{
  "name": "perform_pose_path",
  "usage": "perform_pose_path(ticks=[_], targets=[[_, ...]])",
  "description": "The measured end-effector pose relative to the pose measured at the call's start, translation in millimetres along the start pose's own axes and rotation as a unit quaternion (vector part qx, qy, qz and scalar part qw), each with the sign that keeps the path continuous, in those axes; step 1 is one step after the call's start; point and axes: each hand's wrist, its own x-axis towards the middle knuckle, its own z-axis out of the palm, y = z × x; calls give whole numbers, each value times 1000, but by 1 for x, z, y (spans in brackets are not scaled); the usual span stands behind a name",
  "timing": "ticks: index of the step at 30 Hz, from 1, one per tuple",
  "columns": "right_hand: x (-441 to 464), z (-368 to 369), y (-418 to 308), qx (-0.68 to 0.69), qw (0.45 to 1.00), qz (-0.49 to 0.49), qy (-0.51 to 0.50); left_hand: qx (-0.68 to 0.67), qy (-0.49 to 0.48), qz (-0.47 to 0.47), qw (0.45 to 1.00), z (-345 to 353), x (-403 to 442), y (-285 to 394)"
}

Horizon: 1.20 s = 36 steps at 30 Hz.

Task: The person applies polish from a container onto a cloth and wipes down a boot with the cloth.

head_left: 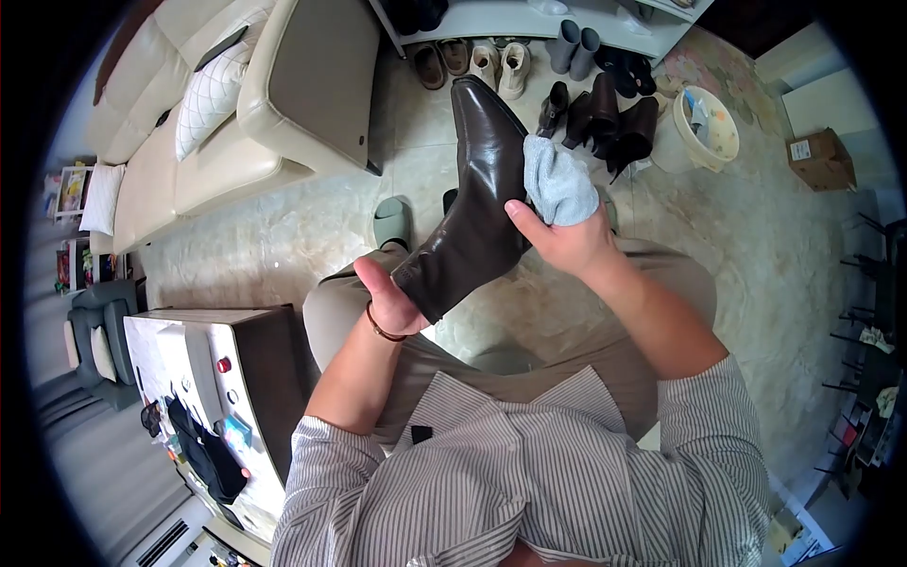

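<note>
A dark brown leather ankle boot (482, 180) is held up over my lap, its toe pointing away from me and its shaft towards my left. My left hand (390, 300) grips the boot at the shaft's top end, the thumb outside and the fingers mostly hidden. In my right hand (572, 238) is a light grey cloth (557, 180), bunched over the fingers beside the boot. The right thumb rests at the boot's side. Whether the cloth presses on the leather, I cannot tell.
Several shoes and boots (605, 113) stand on the floor ahead, near a white shelf (529, 26) and a cream bucket (723, 137). A cream sofa (189, 194) is at the left, above a white-topped table (203, 378) with items on it. A cardboard box (820, 161) sits at the right.
</note>
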Motion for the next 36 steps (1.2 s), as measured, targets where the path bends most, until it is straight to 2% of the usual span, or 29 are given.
perform_pose_path(ticks=[1, 4, 5, 7, 9, 11, 15, 17, 21, 23, 24, 26, 28, 30, 32, 34, 36], targets=[[0, 2, -2, -12, 999, -19, 35, -7, -2, -2, 1000, 0, 0, -1], [-6, 10, -9, 31, 999, -4, 37, -7, 12, 5, 1000, 6, 3, 5], [-7, 10, -12, -12, 999, -28, -19, -6, 12, 3, 1000, 5, 3, 7], [-27, 24, -18, 10, 1000, 4, -4, -28, 27, 53, 998, 3, 3, 11], [-32, 26, -24, 18, 1000, -20, 4, -43, 27, 59, 997, 6, 4, 15], [-38, 21, -32, 48, 995, 60, -62, -60, 30, 68, 995, 7, 4, 14], [-44, 27, -37, 54, 995, 35, -72, -80, 30, 55, 995, -2, 1, 11], [-49, 25, -39, 65, 981, 115, -143, -92, 29, 51, 994, -1, 1, 12], [-67, 37, -40, 110, 984, 92, -106, -66, 70, 81, 992, 11, 13, 12], [-71, 36, -52, 55, 980, 68, -181, -58, 82, 93, 991, 12, 16, 11], [-69, 35, -56, 38, 976, 58, -205, -91, 55, 97, 990, 13, 17, 10], [-58, 36, -53, -8, 983, -1, -185, -121, 28, 100, 987, 11, 18, 8], [-43, 27, -43, -43, 984, 6, -175, -154, -35, 117, 981, 6, 18, 2], [-29, 19, -36, -94, 980, 37, -170, -174, -52, 129, 975, 14, 22, 5], [-20, 18, -33, -96, 984, 41, -146, -63, 12, 83, 994, 23, 22, 9], [-19, 21, -28, -103, 988, 35, -113, -70, 8, 70, 995, 14, 15, -1], [-15, 18, -27, -114, 988, 28, -101, 32, 10, 21, 999, 12, 12, -4]])
